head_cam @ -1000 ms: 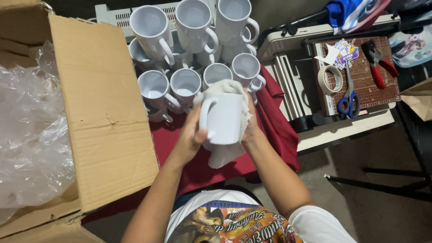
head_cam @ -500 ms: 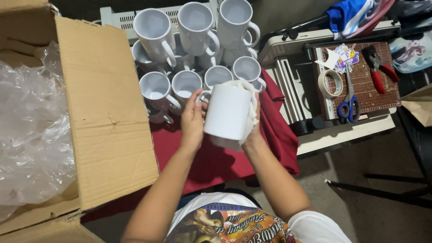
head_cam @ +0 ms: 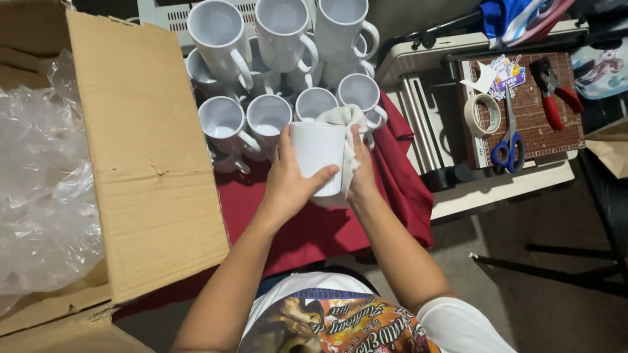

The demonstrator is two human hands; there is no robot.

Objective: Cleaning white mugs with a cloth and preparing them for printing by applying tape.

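Head view, left to right: the box (head_cam: pixel 150 163) flap crowded the left of frame. My left hand (head_cam: pixel 288 180) clasped the mug (head_cam: pixel 317 157) at centre, and my right hand (head_cam: pixel 360 176) pressed a cloth (head_cam: pixel 347 121) against its far side. A slip on the cloth could have knocked it into the stacked mugs (head_cam: pixel 281 39) just above. Open room lay only lower right, by the floor (head_cam: pixel 536 287).

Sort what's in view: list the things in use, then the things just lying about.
In use:
left hand gripping the plain white ceramic mug
right hand pressing a white cloth to it

Lying about:
cluster of white mugs
open cardboard box
clear plastic wrap
blue-handled scissors
tape roll
red-handled pliers
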